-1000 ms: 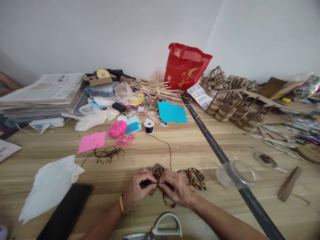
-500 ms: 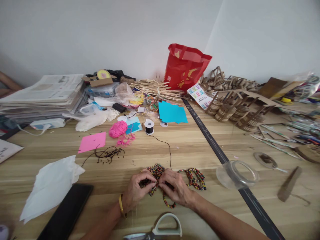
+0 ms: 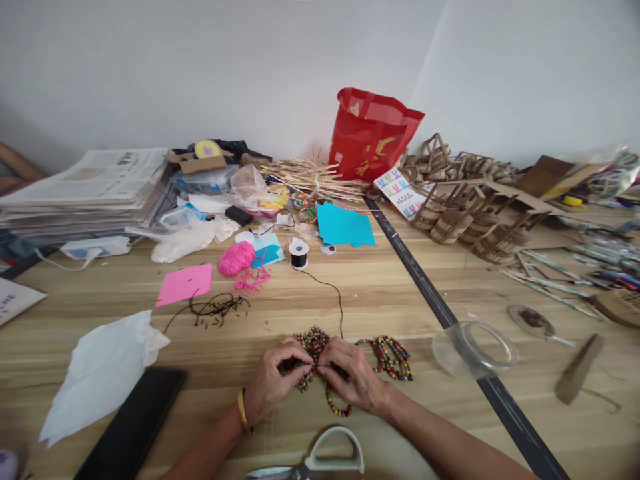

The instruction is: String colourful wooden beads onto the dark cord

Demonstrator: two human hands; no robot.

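Note:
Over a pile of small multicoloured beads [image 3: 313,340], my left hand [image 3: 280,370] and my right hand [image 3: 353,373] meet fingertip to fingertip. Both are closed in a pinch. Whatever the left fingertips hold is too small to make out. A beaded cord [image 3: 340,408] curves down from beneath my right hand, which grips its end. Black cord [image 3: 339,303] runs from a white spool [image 3: 299,253] to behind the right hand. Finished-looking bead strands [image 3: 393,357] lie coiled to the right. Scissors [image 3: 335,453] with pale handles lie just in front of me.
A clear plastic container [image 3: 474,350] stands at right on the dark table strip. At left lie a black phone-like slab [image 3: 135,423], white tissue [image 3: 103,373] and tangled black cord [image 3: 215,307]. Pink yarn [image 3: 236,259], a newspaper stack [image 3: 85,187], a red bag [image 3: 373,137] and small woven baskets [image 3: 455,220] stand farther back.

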